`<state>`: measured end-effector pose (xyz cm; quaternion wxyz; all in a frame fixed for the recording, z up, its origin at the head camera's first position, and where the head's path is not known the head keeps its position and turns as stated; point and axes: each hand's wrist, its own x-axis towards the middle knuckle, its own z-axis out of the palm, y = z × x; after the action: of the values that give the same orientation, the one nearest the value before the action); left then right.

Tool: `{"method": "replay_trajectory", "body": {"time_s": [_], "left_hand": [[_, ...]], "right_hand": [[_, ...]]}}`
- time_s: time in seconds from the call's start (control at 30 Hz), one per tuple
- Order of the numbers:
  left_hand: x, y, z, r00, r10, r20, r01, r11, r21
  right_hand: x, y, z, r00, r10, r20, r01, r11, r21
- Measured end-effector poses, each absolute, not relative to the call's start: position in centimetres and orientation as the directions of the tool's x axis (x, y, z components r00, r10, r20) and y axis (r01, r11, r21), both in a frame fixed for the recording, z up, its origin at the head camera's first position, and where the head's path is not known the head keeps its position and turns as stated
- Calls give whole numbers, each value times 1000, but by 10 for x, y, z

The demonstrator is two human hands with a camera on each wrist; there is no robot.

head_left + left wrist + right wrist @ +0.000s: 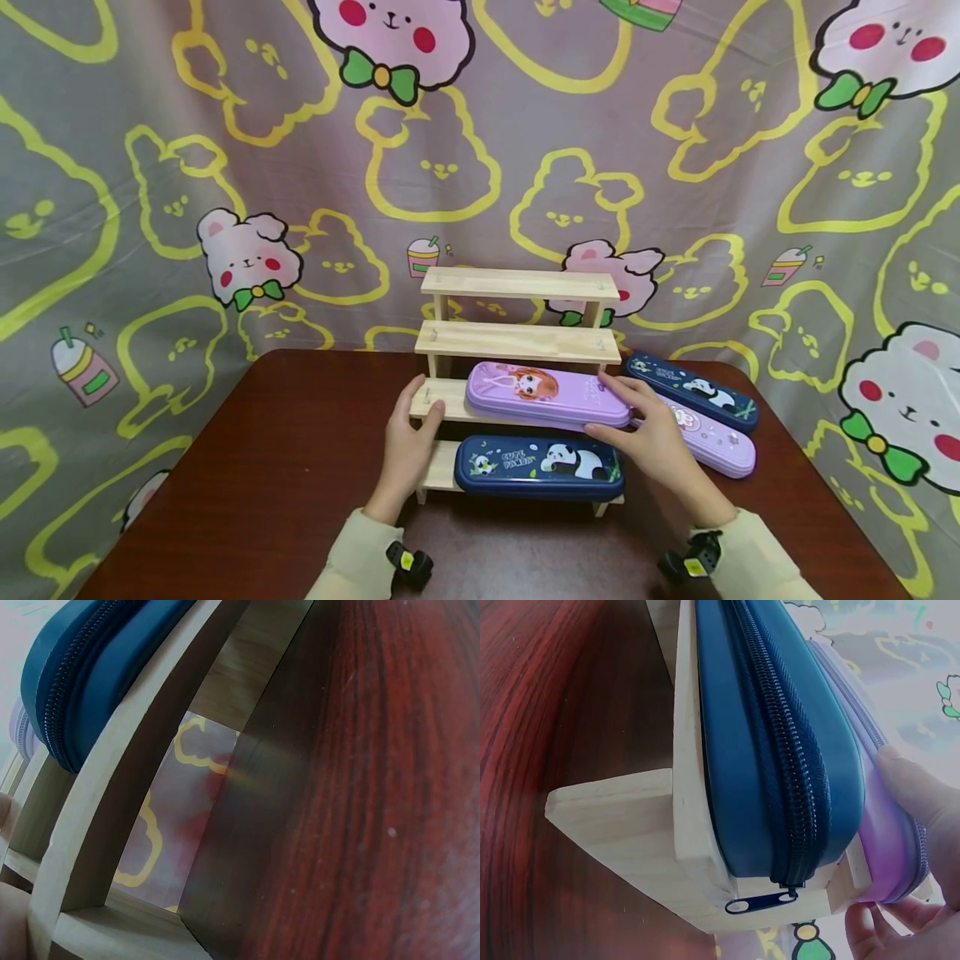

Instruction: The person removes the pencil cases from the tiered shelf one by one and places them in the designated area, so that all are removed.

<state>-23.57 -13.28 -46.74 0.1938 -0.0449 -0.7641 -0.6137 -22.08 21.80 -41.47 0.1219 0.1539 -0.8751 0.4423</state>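
Observation:
A purple pencil case (543,393) with a long-haired girl on its lid lies along the second-lowest step of a wooden stepped rack (517,340). My right hand (647,425) grips its right end, thumb at the front and fingers behind; the right wrist view shows the thumb beside its zipper. My left hand (411,442) holds the left end of that same step between thumb and fingers. On the lowest step, in front, sits a navy panda pencil case (538,468), its zipper pull (761,902) hanging at the right end.
Right of the rack, another navy panda case (693,390) and a lilac case (712,442) lie side by side on the dark red-brown table (285,450). A patterned curtain (450,167) hangs behind the table. The rack's two upper steps rise behind the purple case.

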Motion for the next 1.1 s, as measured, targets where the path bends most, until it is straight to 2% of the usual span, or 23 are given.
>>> {"method": "replay_trajectory", "body": {"time_s": [0.77, 1.1], "left_hand": [[-235, -132, -467, -921, -175, 348, 304, 238, 923], [-234, -132, -465, -920, -166, 355, 315, 226, 922]], "right_hand": [[-207, 240, -418, -947, -96, 307, -303, 592, -747], [-198, 254, -419, -945, -62, 322, -285, 643, -711]]}}
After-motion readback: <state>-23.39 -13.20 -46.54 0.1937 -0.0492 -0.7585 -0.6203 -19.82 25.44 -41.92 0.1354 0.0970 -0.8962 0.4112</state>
